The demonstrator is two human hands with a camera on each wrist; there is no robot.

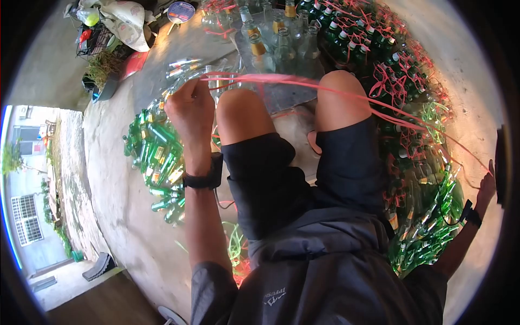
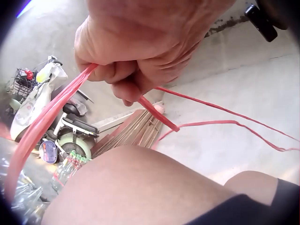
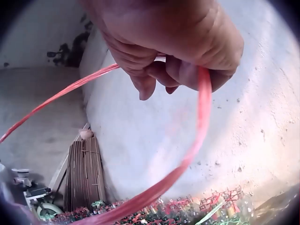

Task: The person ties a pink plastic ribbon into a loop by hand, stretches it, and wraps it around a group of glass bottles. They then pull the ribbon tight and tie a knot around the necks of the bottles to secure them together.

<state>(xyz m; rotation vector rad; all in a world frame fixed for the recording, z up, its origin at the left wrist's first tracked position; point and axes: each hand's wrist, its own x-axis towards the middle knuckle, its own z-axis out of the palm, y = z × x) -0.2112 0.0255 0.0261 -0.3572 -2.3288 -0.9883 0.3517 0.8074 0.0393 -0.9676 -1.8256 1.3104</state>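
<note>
Left hand (image 2: 140,44) and right hand (image 3: 173,40) both curled tightly around pink twine (image 3: 203,103), which seemed light, limp and slippery, best gripped where its strands bunched together.

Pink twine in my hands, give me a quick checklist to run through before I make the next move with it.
1. Left hand grips the pink twine: ok, fingers curled round it.
2. Right hand grips it too: ok, held out to the far right.
3. Twine pulled tight: not ok, it bows in a loose curve in the right wrist view.
4. Twine free of the tied bottles on the right: cannot tell, contact is unclear.
5. Clear bottles beyond the knees upright: ok.
6. Green bottles on the left upright: not ok, they lie in a pile.
</note>
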